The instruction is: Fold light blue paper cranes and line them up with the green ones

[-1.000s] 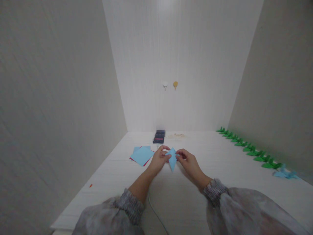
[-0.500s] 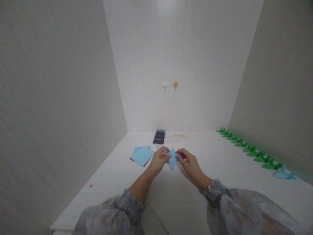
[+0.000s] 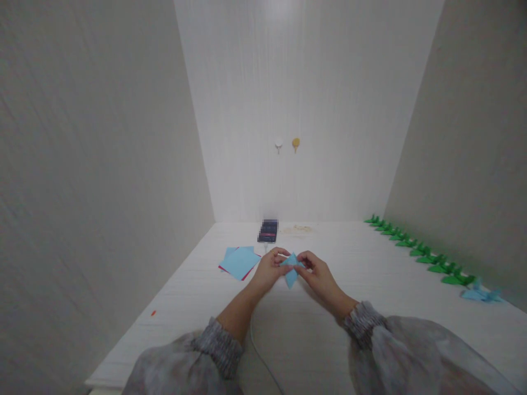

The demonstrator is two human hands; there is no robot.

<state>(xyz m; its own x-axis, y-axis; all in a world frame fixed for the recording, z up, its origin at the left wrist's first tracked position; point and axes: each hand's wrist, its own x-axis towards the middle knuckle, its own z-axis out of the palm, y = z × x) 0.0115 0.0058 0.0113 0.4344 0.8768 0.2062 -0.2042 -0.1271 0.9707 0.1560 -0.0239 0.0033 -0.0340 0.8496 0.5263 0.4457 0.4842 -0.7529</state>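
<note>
A small folded sheet of light blue origami paper (image 3: 291, 278), roughly diamond-shaped, is held just above the table between both hands. My left hand (image 3: 269, 270) pinches its left side, with the thumb lying across the front face. On the opposite side, my right hand (image 3: 316, 272) grips the paper between thumb and fingers, its thumb tip close to the left one near the middle. The fingertips behind the paper are partly hidden. To the left of my left hand lie loose square sheets of paper (image 3: 241, 262), light blue with a red one showing underneath.
A phone (image 3: 268, 231) lies near the back wall, and a cable (image 3: 262, 356) runs toward the front edge. Green folded paper figures (image 3: 420, 249) line the right wall, with a light blue one (image 3: 481, 293) nearest. A small orange scrap (image 3: 153, 313) lies at left.
Both thumbs have moved inward over the front of the blue paper and nearly meet at its middle. The hands otherwise stay in almost the same place.
</note>
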